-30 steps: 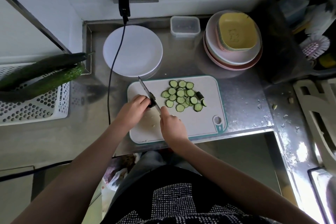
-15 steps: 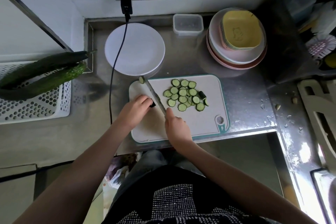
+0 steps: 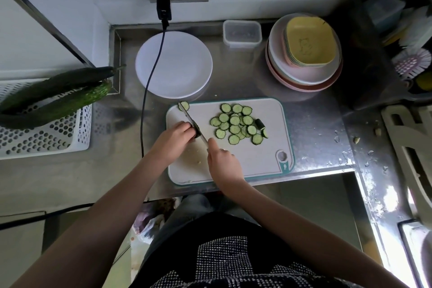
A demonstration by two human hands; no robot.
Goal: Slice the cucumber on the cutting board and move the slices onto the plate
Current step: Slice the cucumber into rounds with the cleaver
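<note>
Near edge first: right hand [image 3: 223, 161] wrapped round knife handle, forefinger laid fwd toward the spine, prob. for steering. Handle itself hidden under fingers. Thin steel knife blade [image 3: 192, 124] running diagonally up-left across the white plastic cutting board w/ teal rim [image 3: 257, 170], edge down against the work.

Left hand [image 3: 174, 138] curled over the dark green cucumber stub [image 3: 197, 133], fingertips tucked back, pinning it to the board right beside the blade; likely so it can't roll and knuckles guide the cut. Only a short end of stub showing; rest covered by fingers.

One round slice [image 3: 184, 105] sitting at blade tip, at board's far-left corner, apart from the rest. Can't tell if stuck to blade or lying on board.

Main pile of thin green cucumber slices [image 3: 236, 124] spread over board's far-right half, overlapping, kept clear of the cutting zone. Small dark end piece [image 3: 260, 123] at pile's right edge.

Beyond board: round white plate [image 3: 187, 65], no slices on it, just behind board's left corner, so a short push away. Black power cable [image 3: 149, 82] crossing plate's left side, down from wall socket; possible snag during transfer.

Judgement: slicing nearly done, transfer not yet begun.
</note>
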